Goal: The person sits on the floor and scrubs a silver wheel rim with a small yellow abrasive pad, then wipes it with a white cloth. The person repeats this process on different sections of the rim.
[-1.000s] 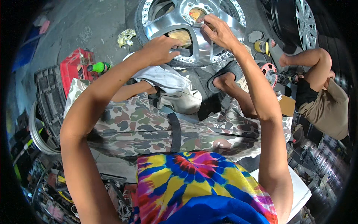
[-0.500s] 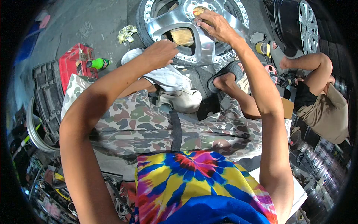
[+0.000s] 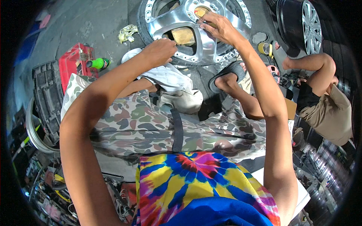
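A polished silver wheel rim (image 3: 207, 47) lies face up at the top of the view, on a black tyre (image 3: 142, 32). My right hand (image 3: 221, 29) is closed by the hub, its fingertips pressed together against the metal; anything they pinch is too small to make out. Closed at the near left edge of the rim is my left hand (image 3: 161, 51), its fingertips turned away and partly hidden. Through a gap between spokes shows a yellowish wooden block (image 3: 183, 36). More yellow material (image 3: 200, 12) shows in the hub hole.
A grey-white cloth (image 3: 171, 81) lies below the rim. To the left are a red toolbox (image 3: 77, 60), a green bottle (image 3: 98, 63) and a crumpled glove (image 3: 128, 34). Yellow tape (image 3: 265, 49) and another wheel (image 3: 311, 28) lie right, near a seated person (image 3: 328, 113).
My left hand has shifted slightly left along the rim edge. My right hand stays by the hub with only a slight movement of its fingers.
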Tool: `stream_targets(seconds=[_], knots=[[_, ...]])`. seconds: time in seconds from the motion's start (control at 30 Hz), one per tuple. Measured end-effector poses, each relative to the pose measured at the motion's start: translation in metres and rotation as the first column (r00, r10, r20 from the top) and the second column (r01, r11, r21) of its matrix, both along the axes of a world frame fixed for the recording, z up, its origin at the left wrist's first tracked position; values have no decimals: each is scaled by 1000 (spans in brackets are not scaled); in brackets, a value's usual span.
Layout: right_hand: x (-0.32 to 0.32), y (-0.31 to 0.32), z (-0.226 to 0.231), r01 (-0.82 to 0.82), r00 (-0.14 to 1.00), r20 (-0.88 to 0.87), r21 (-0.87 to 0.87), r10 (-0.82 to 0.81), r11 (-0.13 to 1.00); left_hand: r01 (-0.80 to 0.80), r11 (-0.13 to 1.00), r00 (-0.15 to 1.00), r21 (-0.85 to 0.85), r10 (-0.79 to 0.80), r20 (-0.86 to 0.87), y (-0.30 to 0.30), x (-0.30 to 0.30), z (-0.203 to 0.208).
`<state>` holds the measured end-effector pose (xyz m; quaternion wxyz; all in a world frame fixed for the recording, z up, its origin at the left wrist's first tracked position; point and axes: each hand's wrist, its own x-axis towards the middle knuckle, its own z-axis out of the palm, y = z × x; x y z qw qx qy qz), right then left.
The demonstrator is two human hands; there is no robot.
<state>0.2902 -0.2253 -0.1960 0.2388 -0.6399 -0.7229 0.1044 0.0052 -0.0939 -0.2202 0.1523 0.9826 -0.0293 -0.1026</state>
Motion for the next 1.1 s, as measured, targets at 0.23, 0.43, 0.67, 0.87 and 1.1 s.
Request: stream_targets(seconds=[0.23, 0.43, 0.67, 0.87, 1.1], knots=[[-2, 7, -1, -4, 1000, -16, 61, 5, 998, -8, 1000, 992, 3, 7, 122, 0, 0, -6], [-7, -15, 10, 1, 997, -71, -170, -13, 985, -3, 999, 989, 51, -4, 147, 5, -2, -8], [-11, -26, 5, 48, 999, 12, -12, -48, 999, 19, 999, 984, 43, -27, 175, 14, 3, -18], [-50, -81, -10, 96, 995, 4, -29, -96, 995, 13, 999, 989, 47, -19, 145, 17, 3, -30], [-87, -116, -26, 233, 972, -34, 5, -233, 972, 33, 998, 993, 58, -40, 108, 18, 9, -37]])
